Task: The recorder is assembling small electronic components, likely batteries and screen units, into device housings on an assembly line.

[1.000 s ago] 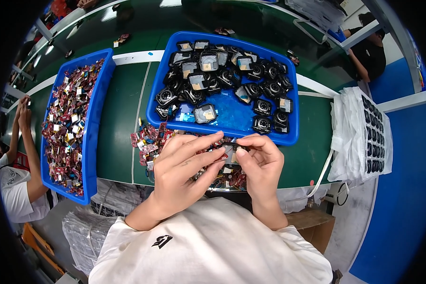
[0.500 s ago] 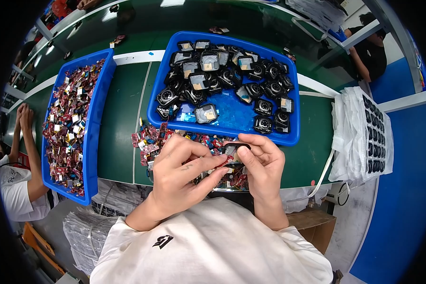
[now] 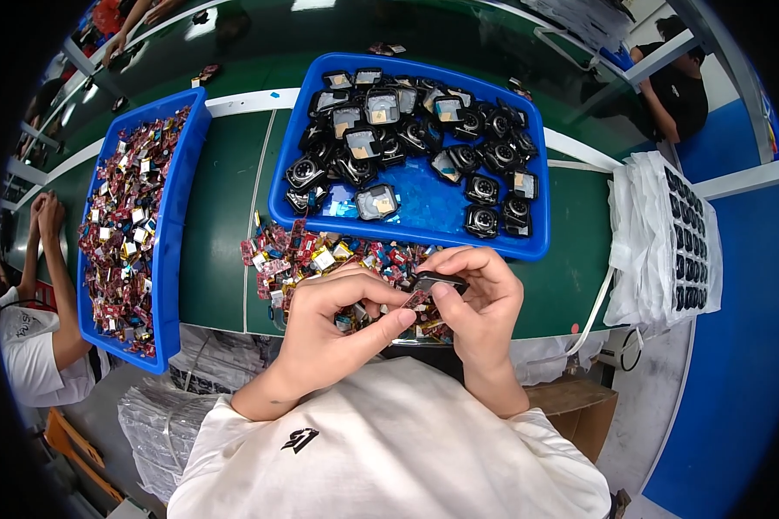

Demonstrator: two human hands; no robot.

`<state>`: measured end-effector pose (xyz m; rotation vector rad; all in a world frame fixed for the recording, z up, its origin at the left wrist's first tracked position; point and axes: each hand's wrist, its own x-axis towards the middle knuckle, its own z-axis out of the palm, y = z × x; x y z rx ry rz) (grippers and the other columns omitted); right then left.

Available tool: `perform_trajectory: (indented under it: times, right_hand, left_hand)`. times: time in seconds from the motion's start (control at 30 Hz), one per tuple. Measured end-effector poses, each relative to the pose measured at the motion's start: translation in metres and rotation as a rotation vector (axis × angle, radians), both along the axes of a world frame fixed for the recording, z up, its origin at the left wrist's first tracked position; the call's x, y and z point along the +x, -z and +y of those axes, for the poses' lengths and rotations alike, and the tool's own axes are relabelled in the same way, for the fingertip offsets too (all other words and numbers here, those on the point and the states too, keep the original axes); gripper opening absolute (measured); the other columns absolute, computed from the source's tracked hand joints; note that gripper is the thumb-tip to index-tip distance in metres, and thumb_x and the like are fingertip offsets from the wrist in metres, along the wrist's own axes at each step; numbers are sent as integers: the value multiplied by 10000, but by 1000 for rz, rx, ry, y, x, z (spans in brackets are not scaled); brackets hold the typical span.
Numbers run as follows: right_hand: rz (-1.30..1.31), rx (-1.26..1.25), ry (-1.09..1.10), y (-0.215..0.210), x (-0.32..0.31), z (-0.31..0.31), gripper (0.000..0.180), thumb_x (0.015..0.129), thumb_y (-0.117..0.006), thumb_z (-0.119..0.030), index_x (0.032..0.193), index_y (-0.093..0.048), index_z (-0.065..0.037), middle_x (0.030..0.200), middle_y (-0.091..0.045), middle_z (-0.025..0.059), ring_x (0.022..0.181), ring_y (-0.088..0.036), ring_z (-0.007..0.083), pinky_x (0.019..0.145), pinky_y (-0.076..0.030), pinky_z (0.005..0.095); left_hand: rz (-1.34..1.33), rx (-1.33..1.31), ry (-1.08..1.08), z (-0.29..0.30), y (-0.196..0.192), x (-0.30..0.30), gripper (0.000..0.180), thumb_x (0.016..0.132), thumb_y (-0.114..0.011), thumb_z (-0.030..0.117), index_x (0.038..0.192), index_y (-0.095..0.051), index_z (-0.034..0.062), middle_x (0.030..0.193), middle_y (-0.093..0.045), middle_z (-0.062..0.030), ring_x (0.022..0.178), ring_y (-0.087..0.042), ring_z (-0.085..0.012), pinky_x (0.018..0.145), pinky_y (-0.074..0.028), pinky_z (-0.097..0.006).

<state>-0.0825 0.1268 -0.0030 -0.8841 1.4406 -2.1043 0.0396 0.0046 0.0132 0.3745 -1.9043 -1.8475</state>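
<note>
In front of my chest, my right hand (image 3: 479, 298) grips a black watch case (image 3: 440, 281) between thumb and fingers, tilted so its dark edge shows. My left hand (image 3: 333, 313) comes in from the other side, its thumb and index finger closed on a small red circuit board (image 3: 416, 300) at the case's near side. Whether the board is still joined to the case cannot be made out. Beneath both hands lies a loose heap of red circuit boards with batteries and small parts (image 3: 320, 258). Beyond it, a blue tray (image 3: 277, 208) holds many black watch cases (image 3: 375, 201).
To the left, a long blue bin (image 3: 166, 285) is full of red boards. Stacked white sheets with black pieces (image 3: 662, 233) stand at the right. Behind runs a green conveyor (image 3: 268, 52) with scattered parts. A co-worker's clasped hands (image 3: 47, 214) rest at far left; another person (image 3: 673, 95) is at upper right.
The watch case has tipped flatter in my right hand. My left thumb and fingers have shifted, and the red board shows more clearly between the hands. Parts on the conveyor have moved left.
</note>
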Motion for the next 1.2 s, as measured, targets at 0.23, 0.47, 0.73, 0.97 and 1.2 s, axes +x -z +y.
perform_trajectory:
  times: [0.23,0.47,0.73,0.97,1.2]
  right_hand:
    - [189,-2,106,4,3,0,181,733,-617,129,888,-577,46,940,-654,172,881,-638,190,775,-507,299]
    - [119,26,21,1,3,2,181,752,-663,109,921,-613,67,981,-655,187,927,-647,216,788,-533,291]
    - [215,18,6,4,2,2,176,764,-669,102,931,-623,69,1002,-648,192,932,-648,218,789,-538,302]
    - [255,19,-15,5,1,2,165,766,-689,87,913,-616,71,1000,-643,198,927,-646,212,783,-551,288]
    - [12,-68,-46,4,9,2,171,785,-644,126,905,-536,68,1002,-602,189,912,-635,187,781,-559,272]
  left_hand:
    - [-96,167,33,2,-1,0,126,773,-740,43,869,-681,-12,765,-649,-37,657,-544,-55,600,-440,-203]
    - [-41,361,-11,2,3,1,140,810,-711,11,916,-628,-25,799,-648,-24,675,-558,-26,599,-445,-167]
    - [-17,391,6,0,1,0,120,810,-696,-21,898,-617,-40,823,-663,-58,730,-612,-53,617,-477,-168]
    - [-9,418,-10,-2,4,-1,157,789,-714,-27,904,-606,-28,799,-664,-68,708,-616,-53,596,-469,-163]
    - [-85,262,6,-4,1,0,190,779,-735,6,922,-612,-19,724,-622,-9,607,-530,-8,522,-377,-142]
